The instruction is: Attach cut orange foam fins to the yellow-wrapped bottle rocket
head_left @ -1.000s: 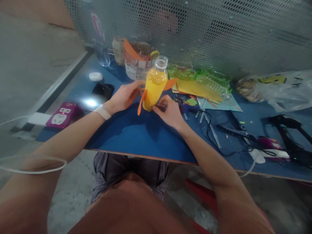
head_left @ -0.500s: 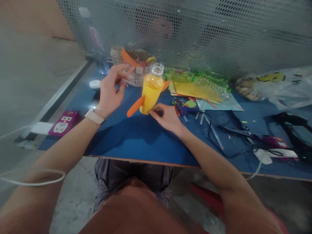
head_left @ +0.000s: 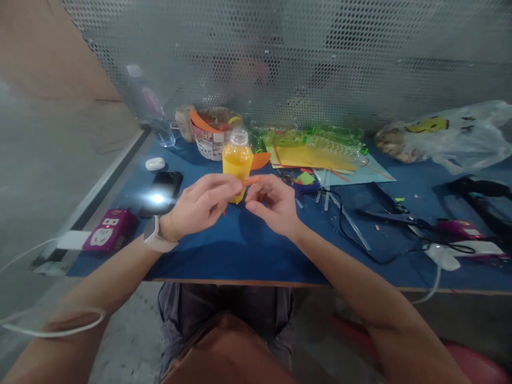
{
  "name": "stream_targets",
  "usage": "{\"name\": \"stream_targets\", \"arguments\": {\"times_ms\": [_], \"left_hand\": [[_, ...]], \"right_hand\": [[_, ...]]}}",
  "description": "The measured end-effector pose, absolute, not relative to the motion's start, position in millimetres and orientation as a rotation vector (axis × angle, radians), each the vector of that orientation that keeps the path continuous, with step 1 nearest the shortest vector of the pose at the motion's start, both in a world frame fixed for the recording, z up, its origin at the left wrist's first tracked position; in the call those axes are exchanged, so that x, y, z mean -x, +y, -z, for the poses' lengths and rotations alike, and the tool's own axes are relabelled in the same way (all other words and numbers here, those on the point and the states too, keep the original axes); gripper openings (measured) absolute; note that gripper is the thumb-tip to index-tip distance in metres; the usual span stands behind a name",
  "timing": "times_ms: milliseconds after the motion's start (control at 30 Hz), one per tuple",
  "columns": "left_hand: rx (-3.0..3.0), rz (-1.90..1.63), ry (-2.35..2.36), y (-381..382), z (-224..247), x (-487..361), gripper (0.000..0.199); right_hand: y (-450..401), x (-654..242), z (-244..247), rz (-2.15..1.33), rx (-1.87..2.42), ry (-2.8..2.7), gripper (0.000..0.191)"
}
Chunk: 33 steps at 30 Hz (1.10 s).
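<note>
A clear-necked bottle wrapped in yellow (head_left: 237, 160) stands upright on the blue table (head_left: 192, 261), with an orange fin (head_left: 261, 160) sticking out at its right. In front of the bottle my left hand (head_left: 206, 202) pinches a small orange piece (head_left: 251, 181). The fingertips of my right hand (head_left: 276, 202) meet the other end of that piece, thumb and fingers curled round a gap. My left hand hides the bottle's lower left side.
Behind the bottle stands a bucket (head_left: 210, 141). A lit phone (head_left: 166, 186), white case (head_left: 155, 164) and purple socket block (head_left: 110, 229) lie left. Yellow sheets (head_left: 312, 157), green bottles, scissors (head_left: 392, 217), cords and a plastic bag (head_left: 460, 138) lie right.
My left hand has come down from beside the bucket to the front of the bottle, bringing the orange piece. My right hand has left the bottle's base and moved to the piece.
</note>
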<state>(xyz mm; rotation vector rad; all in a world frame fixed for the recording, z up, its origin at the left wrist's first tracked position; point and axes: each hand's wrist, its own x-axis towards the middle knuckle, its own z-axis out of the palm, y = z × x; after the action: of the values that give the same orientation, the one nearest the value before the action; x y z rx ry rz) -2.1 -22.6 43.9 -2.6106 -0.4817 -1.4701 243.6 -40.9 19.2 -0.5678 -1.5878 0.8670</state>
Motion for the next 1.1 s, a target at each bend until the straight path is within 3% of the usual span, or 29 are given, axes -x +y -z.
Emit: {"name": "stream_targets", "arguments": {"times_ms": [100,200,367,533,733,900,1033,1100], "left_hand": [[2.616,1.435,-0.37,-22.8,-37.1,-5.0,0.06],[2.633,1.382,-0.362,-21.6,-36.1,-7.2,0.058],[2.64,1.226,-0.45,-15.8,-36.8,-2.3,0.046],[2.49,1.147,-0.563,-3.1,-34.1,5.6,0.012],[2.425,1.231,-0.705,6.3,-31.3,11.7,0.004],[2.35,1.388,-1.031,11.6,-28.5,19.8,0.033],[2.435,1.376,-1.267,13.9,-30.0,21.3,0.087],[2.503,1.327,-1.315,16.7,-28.2,19.5,0.101]], "right_hand": [[-41.4,-242.9,-18.6,-0.85,0.58,-1.565,0.027],[-40.5,-244.8,-16.8,-0.813,0.616,-1.574,0.025],[-37.4,-245.1,-11.3,-0.791,0.702,-1.545,0.035],[-17.1,-249.7,-4.0,-0.819,0.809,-1.43,0.053],[-0.9,-255.0,11.7,-1.026,1.015,-1.607,0.059],[-8.0,-251.3,16.5,-1.014,1.119,-1.786,0.042],[-12.4,-250.6,10.9,-0.916,1.116,-1.945,0.027],[-13.2,-250.4,9.2,-0.934,1.099,-1.959,0.025]]}}
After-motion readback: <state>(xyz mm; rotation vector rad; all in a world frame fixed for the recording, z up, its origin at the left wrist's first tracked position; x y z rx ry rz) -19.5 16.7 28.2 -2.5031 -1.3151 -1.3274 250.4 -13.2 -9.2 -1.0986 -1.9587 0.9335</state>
